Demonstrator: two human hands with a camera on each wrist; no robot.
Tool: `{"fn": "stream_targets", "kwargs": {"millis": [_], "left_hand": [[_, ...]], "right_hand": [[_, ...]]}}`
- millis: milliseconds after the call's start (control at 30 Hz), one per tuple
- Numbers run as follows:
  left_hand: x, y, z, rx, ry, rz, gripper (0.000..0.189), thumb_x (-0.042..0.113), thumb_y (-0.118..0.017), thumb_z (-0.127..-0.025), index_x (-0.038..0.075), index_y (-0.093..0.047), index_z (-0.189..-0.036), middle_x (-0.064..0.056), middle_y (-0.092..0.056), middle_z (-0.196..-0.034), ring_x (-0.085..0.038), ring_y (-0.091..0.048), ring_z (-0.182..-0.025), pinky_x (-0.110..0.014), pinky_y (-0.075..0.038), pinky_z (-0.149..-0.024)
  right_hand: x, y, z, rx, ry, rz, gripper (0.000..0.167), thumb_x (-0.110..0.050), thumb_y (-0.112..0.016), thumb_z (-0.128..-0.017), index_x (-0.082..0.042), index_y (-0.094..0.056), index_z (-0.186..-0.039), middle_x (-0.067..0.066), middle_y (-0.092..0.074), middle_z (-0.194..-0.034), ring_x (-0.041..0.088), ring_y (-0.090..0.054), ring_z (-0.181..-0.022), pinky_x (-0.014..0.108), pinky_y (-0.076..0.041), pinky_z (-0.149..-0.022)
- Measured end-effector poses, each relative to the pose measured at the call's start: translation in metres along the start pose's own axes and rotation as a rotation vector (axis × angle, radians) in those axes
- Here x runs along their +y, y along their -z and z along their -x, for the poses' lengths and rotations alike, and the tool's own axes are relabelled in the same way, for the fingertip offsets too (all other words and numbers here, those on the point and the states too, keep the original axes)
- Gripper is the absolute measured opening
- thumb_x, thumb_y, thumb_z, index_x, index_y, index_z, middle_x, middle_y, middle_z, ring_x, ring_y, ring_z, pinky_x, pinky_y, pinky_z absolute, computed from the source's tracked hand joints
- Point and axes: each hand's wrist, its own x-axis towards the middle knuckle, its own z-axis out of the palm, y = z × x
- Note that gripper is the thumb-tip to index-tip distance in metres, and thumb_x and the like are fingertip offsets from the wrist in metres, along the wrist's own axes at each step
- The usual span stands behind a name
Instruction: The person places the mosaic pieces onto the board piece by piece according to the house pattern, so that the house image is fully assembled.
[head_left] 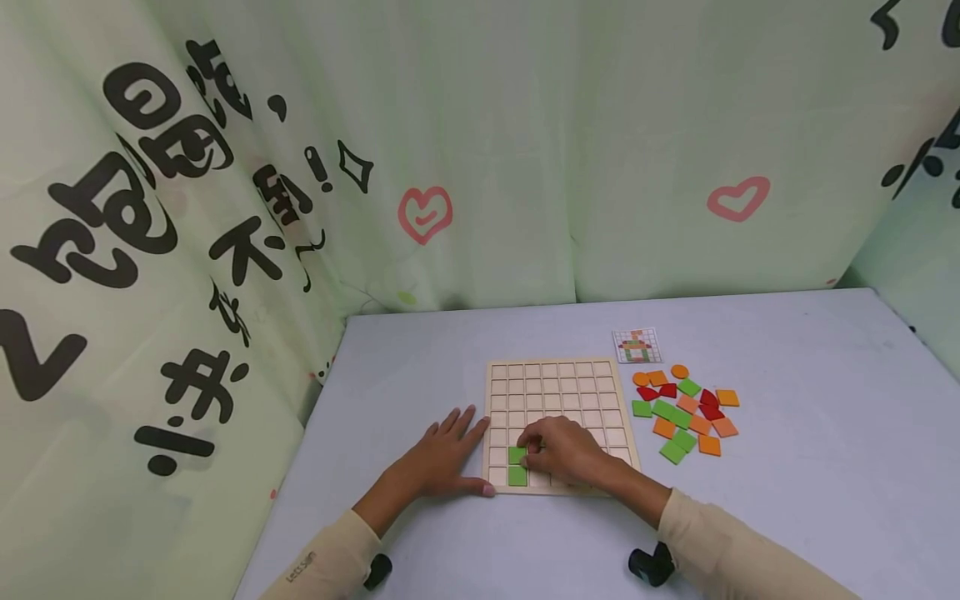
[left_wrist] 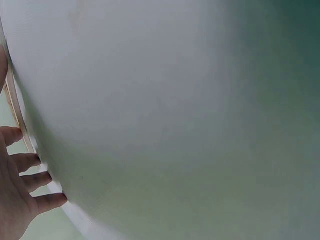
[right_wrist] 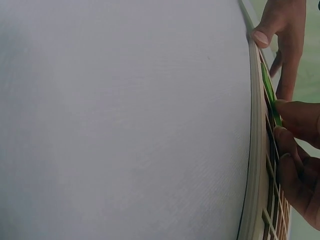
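1. Gridded board lies flat on the worktop in front of the person, presumably so both hands can reach its cells.
2. Left hand: fingers spread, thumb at the near left corner, fingertips at the left edge. Grip apart, pinching nothing; likely a brace against sliding.
3. Right hand: grip together, thumb and fingertip apparently clamped on the upper green square, second column from left, second row from the near edge. A fingertip hold suits so thin a piece.
4. Lower green square sits in the cell just nearer the person, bottom row.
5. Loose pieces, green, orange and red, lie right of the board, probably for easy right-hand picking.
6. Picture card lies near the far right corner, likely for viewing without covering cells.
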Motion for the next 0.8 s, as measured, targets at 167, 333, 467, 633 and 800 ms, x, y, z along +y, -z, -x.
{"fn": "stream_targets", "kwargs": {"millis": [167, 333, 467, 633, 800], "left_hand": [[0.0008, 0.0009, 0.0009, 0.003, -0.001, -0.006, 0.107, 0.081, -0.059, -0.079, 0.02, -0.025, -0.161, -0.011, -0.021, -0.168, -0.036, -0.021, -0.154, -0.058, -0.033, -0.116], [0.0011, 0.0013, 0.0007, 0.003, -0.003, -0.002, 0.107, 0.081, -0.059, -0.079, 0.02, -0.025, -0.161, -0.011, -0.021, -0.168, -0.036, -0.021, -0.154, -0.058, -0.033, -0.116], [0.0008, 0.0014, 0.0002, 0.002, -0.005, -0.005, 0.108, 0.082, -0.058, -0.079, 0.02, -0.025, -0.161, -0.011, -0.021, -0.168, -0.036, -0.021, -0.154, -0.058, -0.033, -0.116], [0.0008, 0.0016, 0.0001, 0.004, -0.007, -0.004, 0.108, 0.081, -0.058, -0.079, 0.019, -0.025, -0.161, -0.012, -0.021, -0.167, -0.036, -0.022, -0.154, -0.058, -0.033, -0.116], [0.0017, 0.0028, 0.0006, 0.0, -0.003, 0.001, 0.107, 0.081, -0.059, -0.079, 0.019, -0.025, -0.161, -0.012, -0.021, -0.167, -0.036, -0.021, -0.154, -0.058, -0.032, -0.116]], "right_hand": [[0.0002, -0.0009, 0.0006, 0.023, 0.015, 0.01, 0.019, -0.014, -0.083, -0.081, -0.01, -0.077, -0.099, -0.01, -0.061, -0.071, 0.007, -0.053, -0.065, 0.023, -0.041, -0.058], [-0.0006, -0.0013, 0.0004, 0.03, 0.013, 0.003, 0.018, -0.014, -0.083, -0.081, -0.011, -0.077, -0.098, -0.011, -0.06, -0.072, 0.007, -0.052, -0.065, 0.023, -0.04, -0.057], [-0.0004, -0.0011, 0.0007, 0.031, 0.023, 0.004, 0.017, -0.013, -0.082, -0.081, -0.01, -0.077, -0.098, -0.01, -0.06, -0.071, 0.007, -0.052, -0.065, 0.023, -0.04, -0.057], [-0.0008, -0.0005, 0.0008, 0.028, 0.031, 0.004, 0.018, -0.013, -0.082, -0.082, -0.01, -0.077, -0.099, -0.011, -0.06, -0.07, 0.008, -0.052, -0.064, 0.024, -0.04, -0.057], [0.0, 0.0014, 0.0007, -0.002, 0.031, 0.003, 0.023, -0.014, -0.082, -0.082, -0.009, -0.076, -0.104, -0.01, -0.059, -0.071, 0.008, -0.053, -0.065, 0.024, -0.04, -0.058]]}}
